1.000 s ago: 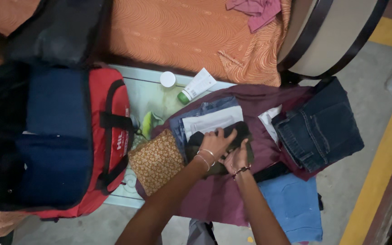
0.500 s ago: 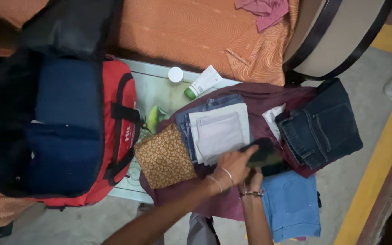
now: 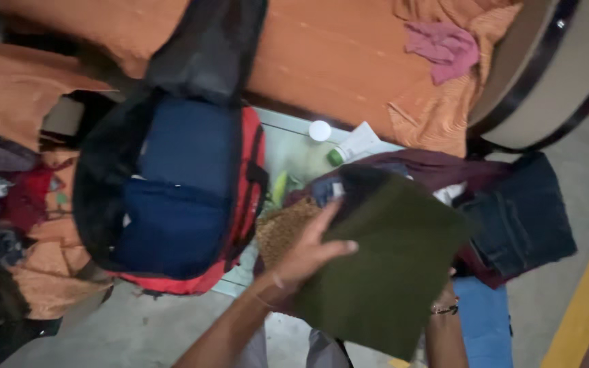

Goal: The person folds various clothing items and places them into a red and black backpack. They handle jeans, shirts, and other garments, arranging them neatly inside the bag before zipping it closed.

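Two hands, left hand [image 3: 306,255] gripping one olive folded cloth [image 3: 390,269]; one red bag [image 3: 178,191] beside.

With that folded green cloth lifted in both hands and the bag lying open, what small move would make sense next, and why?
Probably carry the green cloth leftward, toward the open bag. The left hand lies flat on top of it and the right hand, mostly hidden, seems to hold it from beneath near the wrist. The cloth is raised clear of the other clothes, and the bag's blue inside gapes beside it.
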